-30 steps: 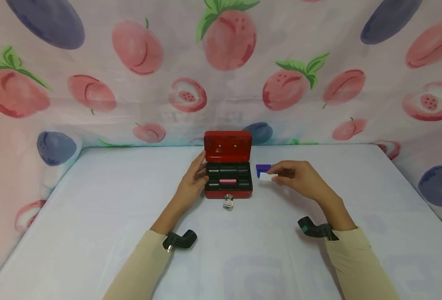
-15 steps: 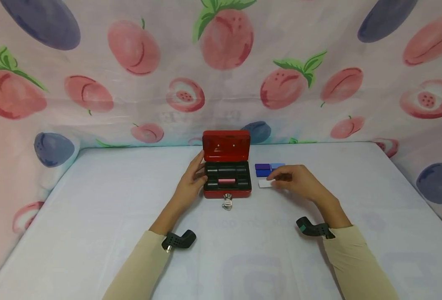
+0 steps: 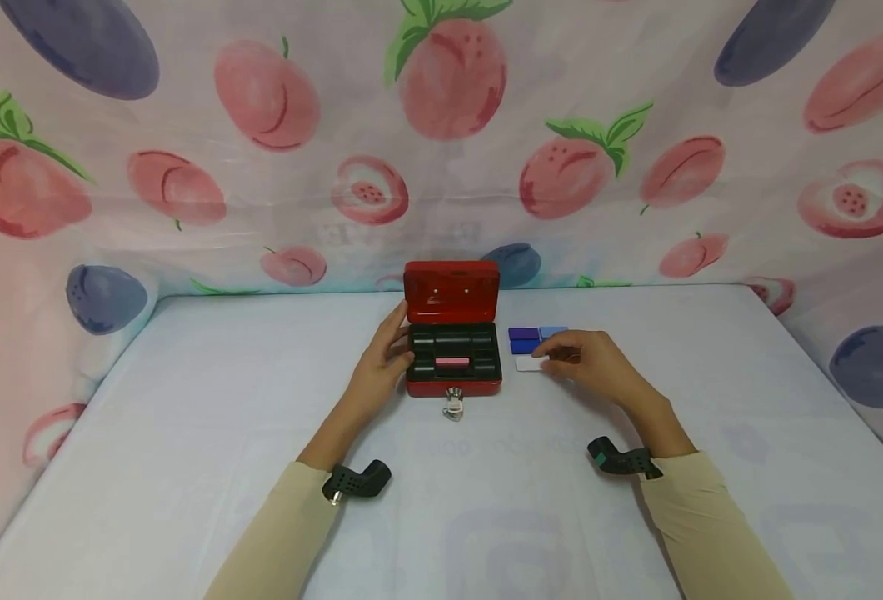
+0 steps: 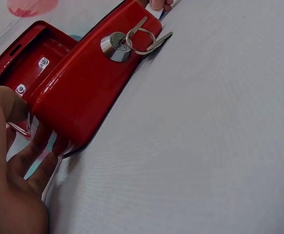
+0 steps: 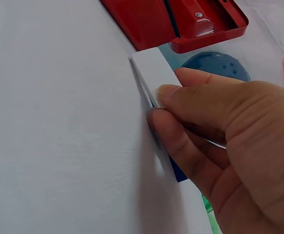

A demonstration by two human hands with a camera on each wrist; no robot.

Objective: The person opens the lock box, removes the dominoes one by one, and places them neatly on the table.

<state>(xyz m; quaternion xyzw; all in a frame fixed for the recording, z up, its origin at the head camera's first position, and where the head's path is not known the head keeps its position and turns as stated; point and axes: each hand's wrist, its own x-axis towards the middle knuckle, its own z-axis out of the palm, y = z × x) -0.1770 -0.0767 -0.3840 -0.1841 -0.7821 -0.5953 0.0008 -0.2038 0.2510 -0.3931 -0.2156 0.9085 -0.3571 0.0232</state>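
A red cash box (image 3: 421, 389) stands with its lid (image 3: 451, 292) raised, showing a black compartmented tray (image 3: 434, 337) with one pink block (image 3: 452, 362) in it. My left hand (image 3: 376, 364) rests along the box's left side, thumb near the rim and fingers spread against the wall. To the right of the box, my right hand (image 3: 599, 367) pinches a thin white block (image 5: 154, 70) between thumb and fingers, low over the table. Just behind it lie a purple block (image 3: 523, 333), a blue block (image 3: 524, 347) and a light blue block (image 3: 554, 331), partly covered by my fingers.
Keys on a ring (image 4: 142, 41) hang from the lock (image 4: 116, 47) on the box's front. A white cloth covers the table (image 3: 456, 492). Behind its far edge hangs a fruit-patterned curtain (image 3: 471, 187).
My right hand has drawn the white block slightly toward me and lowered it, uncovering more of the blue blocks behind. The left hand and box stay in place.
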